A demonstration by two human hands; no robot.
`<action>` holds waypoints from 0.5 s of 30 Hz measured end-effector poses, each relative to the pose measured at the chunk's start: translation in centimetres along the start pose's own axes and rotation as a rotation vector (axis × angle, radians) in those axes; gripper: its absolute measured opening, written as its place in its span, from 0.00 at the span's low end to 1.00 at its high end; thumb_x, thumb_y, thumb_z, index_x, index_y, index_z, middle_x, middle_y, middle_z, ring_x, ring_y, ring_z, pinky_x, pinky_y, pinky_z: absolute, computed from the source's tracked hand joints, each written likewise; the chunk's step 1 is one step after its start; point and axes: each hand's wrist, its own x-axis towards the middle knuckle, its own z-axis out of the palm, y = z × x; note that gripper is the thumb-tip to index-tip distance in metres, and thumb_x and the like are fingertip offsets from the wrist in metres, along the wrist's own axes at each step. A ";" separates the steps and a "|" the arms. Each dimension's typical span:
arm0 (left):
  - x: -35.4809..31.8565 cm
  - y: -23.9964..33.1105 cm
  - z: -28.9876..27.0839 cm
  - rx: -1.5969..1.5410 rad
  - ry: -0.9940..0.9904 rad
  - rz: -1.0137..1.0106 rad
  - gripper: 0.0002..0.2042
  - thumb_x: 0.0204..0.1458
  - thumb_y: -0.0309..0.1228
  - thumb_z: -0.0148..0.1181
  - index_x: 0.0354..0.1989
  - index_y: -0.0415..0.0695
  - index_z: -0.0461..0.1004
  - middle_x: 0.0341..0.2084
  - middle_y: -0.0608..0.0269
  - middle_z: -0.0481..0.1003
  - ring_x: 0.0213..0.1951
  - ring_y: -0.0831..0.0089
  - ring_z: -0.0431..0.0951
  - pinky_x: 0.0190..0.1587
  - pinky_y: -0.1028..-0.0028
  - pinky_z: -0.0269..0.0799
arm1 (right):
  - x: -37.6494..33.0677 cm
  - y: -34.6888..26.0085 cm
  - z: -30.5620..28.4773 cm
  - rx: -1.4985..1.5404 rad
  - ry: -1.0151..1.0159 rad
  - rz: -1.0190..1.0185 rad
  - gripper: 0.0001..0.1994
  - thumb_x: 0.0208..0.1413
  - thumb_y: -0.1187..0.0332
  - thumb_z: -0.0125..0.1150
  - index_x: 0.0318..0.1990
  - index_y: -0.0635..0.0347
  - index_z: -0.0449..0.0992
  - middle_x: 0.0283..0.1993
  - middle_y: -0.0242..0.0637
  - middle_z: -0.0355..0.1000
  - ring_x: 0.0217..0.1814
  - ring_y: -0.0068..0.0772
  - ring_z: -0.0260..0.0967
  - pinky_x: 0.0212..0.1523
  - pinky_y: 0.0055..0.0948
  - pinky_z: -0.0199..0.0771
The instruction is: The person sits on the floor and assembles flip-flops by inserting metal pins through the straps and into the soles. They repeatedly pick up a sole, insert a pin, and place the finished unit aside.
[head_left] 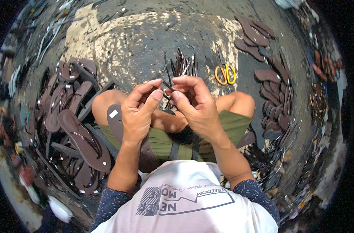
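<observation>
Both hands are raised over my crossed legs, close together. Between their fingertips is a thin dark sandal strap (166, 83). My left hand (137, 108) pinches one part of it with thumb and forefinger. My right hand (195, 103) pinches it from the other side, fingers curled. Parts of the strap are hidden behind the fingers. Under my left wrist a brown sandal sole (115, 123) with a white sticker lies across my lap. Just beyond the hands, a bunch of dark straps (183, 65) rests on the floor mat.
Scissors (225, 74) with orange-yellow handles lie beyond my right knee. Finished brown flip-flops (84, 139) are heaped on the left. Loose brown soles (271, 91) form piles on the right, with more soles (254, 37) at the far right. Dark scraps (258, 157) lie beside my right thigh.
</observation>
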 end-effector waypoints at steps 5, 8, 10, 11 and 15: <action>-0.4 0.3 -0.2 -0.052 -0.016 0.116 0.14 0.60 0.20 0.65 0.54 0.36 0.79 0.47 0.62 0.78 0.49 0.77 0.78 0.55 0.77 0.74 | 0.4 -1.1 0.1 -0.304 -0.083 -0.196 0.09 0.63 0.79 0.61 0.50 0.66 0.79 0.45 0.38 0.80 0.46 0.25 0.79 0.49 0.25 0.79; -0.7 1.2 0.6 -0.003 -0.013 0.109 0.14 0.60 0.20 0.65 0.54 0.36 0.79 0.47 0.61 0.79 0.49 0.76 0.79 0.55 0.77 0.74 | 0.2 -1.5 -0.1 -0.403 -0.040 -0.287 0.10 0.58 0.78 0.64 0.47 0.62 0.82 0.43 0.42 0.81 0.44 0.36 0.81 0.45 0.31 0.80; -0.8 1.3 1.0 0.068 -0.029 0.141 0.14 0.60 0.20 0.65 0.53 0.36 0.79 0.47 0.60 0.79 0.50 0.76 0.79 0.55 0.77 0.75 | 0.1 -1.9 -0.5 -0.429 -0.047 -0.340 0.11 0.58 0.79 0.64 0.47 0.62 0.82 0.43 0.42 0.81 0.44 0.38 0.81 0.45 0.32 0.80; -0.9 1.3 1.2 0.106 -0.043 0.154 0.13 0.59 0.20 0.65 0.53 0.36 0.79 0.48 0.59 0.79 0.50 0.76 0.79 0.55 0.76 0.75 | 0.0 -2.0 -0.7 -0.440 -0.044 -0.365 0.11 0.57 0.79 0.64 0.47 0.62 0.82 0.43 0.42 0.81 0.44 0.39 0.81 0.45 0.32 0.80; -1.4 0.4 2.7 0.016 -0.043 0.169 0.13 0.59 0.19 0.65 0.52 0.36 0.80 0.50 0.57 0.79 0.50 0.75 0.79 0.54 0.76 0.76 | -0.9 -1.9 -2.0 -0.390 -0.036 -0.370 0.11 0.56 0.79 0.64 0.46 0.62 0.81 0.43 0.42 0.81 0.44 0.41 0.81 0.45 0.35 0.81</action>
